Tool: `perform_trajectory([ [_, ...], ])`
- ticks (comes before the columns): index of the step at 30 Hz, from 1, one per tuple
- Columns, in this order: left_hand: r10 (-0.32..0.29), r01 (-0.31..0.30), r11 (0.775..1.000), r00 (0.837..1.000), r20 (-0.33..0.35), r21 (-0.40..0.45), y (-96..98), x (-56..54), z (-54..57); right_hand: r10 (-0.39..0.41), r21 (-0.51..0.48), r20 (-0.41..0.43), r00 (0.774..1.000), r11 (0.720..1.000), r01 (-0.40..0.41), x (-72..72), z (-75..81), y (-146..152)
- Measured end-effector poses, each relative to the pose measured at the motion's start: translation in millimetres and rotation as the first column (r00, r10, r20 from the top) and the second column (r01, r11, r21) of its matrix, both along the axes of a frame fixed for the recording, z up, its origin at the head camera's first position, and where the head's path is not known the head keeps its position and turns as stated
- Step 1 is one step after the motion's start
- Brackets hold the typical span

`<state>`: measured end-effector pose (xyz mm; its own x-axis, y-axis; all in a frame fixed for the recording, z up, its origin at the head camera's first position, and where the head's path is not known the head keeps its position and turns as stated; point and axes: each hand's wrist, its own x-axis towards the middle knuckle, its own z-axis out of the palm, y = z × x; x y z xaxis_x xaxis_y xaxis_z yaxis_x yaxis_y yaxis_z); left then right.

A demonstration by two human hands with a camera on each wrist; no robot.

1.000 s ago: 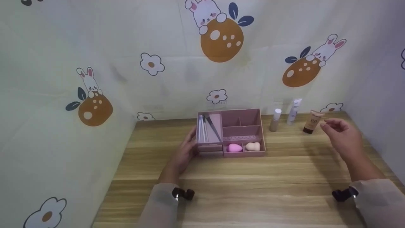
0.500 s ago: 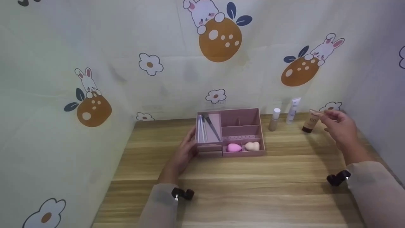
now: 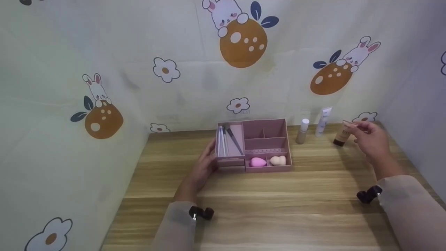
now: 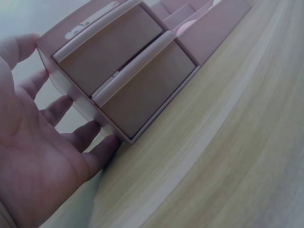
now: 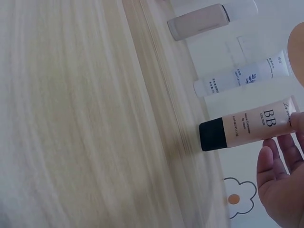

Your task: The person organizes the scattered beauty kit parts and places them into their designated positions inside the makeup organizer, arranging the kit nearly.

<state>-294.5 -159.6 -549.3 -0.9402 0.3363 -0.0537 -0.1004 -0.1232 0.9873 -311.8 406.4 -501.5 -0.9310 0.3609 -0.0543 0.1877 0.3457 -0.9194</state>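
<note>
Two tubes point(image 3: 341, 139), one pinched by right hand point(image 3: 373, 140); one bottle point(image 3: 302, 132)

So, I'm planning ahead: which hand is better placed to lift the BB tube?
Probably the right hand: it pinches the BB tube near its top, while the left hand touches the organizer.

Your right hand point(image 5: 284, 192) pinches the flat end of the beige BB cream tube point(image 5: 256, 122), whose black cap point(image 5: 213, 135) points away from your fingers point(image 5: 266, 166). On that tube's far side from your lower fingers is a white tube with blue print point(image 5: 242, 77), then a beige bottle point(image 5: 199, 23) farther off. Near your fingers, a printed flower point(image 5: 241, 195) marks the pale backdrop point(image 5: 235, 164); past the cap spreads the wood-grain tabletop point(image 5: 85, 118).
</note>
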Motion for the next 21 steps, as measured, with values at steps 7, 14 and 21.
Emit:
perform_trajectory([
  [7,0.003,-0.003,1.0,1.0,-0.004,0.008,0.7,1.6,0.9,0.034,0.053,-0.045,0.998,0.998,-0.032,8.1,-0.3,-1],
  [14,0.015,-0.016,1.0,1.0,0.014,0.005,0.5,1.8,0.9,0.058,0.077,-0.073,0.996,0.996,-0.052,19.0,8.5,-12],
  [21,0.018,-0.017,1.0,1.0,0.014,-0.004,-0.5,2.5,1.6,0.114,0.087,-0.102,0.988,0.991,-0.106,29.7,18.2,-27],
])
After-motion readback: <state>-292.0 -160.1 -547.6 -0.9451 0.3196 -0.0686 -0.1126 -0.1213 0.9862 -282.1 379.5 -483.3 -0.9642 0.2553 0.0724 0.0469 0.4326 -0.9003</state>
